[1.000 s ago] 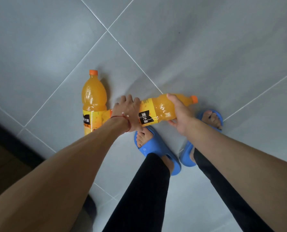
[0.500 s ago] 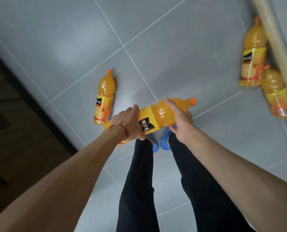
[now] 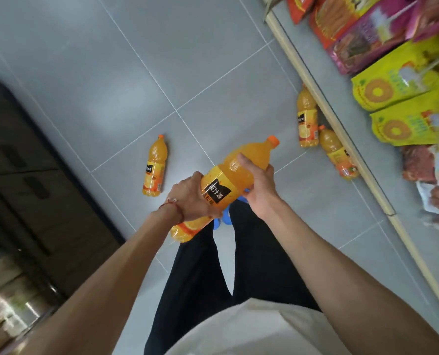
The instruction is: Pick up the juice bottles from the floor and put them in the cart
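Note:
I hold one orange juice bottle (image 3: pixel 228 180) tilted in the air over my legs, its orange cap up to the right. My left hand (image 3: pixel 190 198) grips its lower half near the label, and my right hand (image 3: pixel 258 185) grips its upper body. A second juice bottle (image 3: pixel 155 166) lies on the grey floor to the left. Two more juice bottles lie at the foot of the shelf on the right: one (image 3: pixel 307 121) farther off and another (image 3: pixel 337 155) nearer. No cart is in view.
A low shelf edge (image 3: pixel 341 129) runs diagonally along the right, stacked with yellow, purple and red snack bags (image 3: pixel 397 88). A dark cabinet or fixture (image 3: pixel 34 180) fills the left side. Grey tiled floor (image 3: pixel 162 60) lies between them.
I have straightened up and lifted the held bottle away from the floor. The view has pulled back, so the shelf, its snack bags and the two bottles on the right now show.

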Action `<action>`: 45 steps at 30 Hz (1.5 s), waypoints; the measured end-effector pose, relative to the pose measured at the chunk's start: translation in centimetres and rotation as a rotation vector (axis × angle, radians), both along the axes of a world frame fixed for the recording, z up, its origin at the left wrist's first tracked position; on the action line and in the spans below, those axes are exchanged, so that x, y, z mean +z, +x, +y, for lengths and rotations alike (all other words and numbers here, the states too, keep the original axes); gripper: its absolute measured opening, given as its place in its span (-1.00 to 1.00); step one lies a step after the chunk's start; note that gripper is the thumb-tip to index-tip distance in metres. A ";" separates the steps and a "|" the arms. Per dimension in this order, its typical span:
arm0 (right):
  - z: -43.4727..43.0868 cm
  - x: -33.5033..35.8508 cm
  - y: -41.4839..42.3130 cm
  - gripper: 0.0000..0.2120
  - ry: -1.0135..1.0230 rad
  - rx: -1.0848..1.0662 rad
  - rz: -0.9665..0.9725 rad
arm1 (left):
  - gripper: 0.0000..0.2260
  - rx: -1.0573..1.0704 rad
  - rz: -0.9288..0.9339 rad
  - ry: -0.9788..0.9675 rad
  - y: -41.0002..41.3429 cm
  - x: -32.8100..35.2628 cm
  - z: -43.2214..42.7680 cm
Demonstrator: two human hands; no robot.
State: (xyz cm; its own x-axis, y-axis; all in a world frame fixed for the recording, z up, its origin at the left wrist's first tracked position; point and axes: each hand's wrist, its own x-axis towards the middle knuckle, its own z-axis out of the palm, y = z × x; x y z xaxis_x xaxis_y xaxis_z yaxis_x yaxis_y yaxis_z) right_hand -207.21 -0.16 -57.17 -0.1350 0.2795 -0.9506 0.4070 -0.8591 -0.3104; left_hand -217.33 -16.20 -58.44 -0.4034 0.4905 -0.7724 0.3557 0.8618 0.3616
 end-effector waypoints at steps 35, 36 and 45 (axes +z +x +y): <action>-16.4 18.1 19.6 -0.12 0.497 -0.961 0.139 | -0.22 -0.935 0.085 0.260 12.0 19.6 -1.0; -16.7 18.2 21.3 -0.11 0.502 -0.996 0.136 | -0.22 -0.967 0.080 0.265 13.7 19.8 -0.7; -21.2 19.3 39.1 -0.14 0.526 -1.304 0.085 | -0.22 -1.312 0.035 0.273 32.4 21.0 0.9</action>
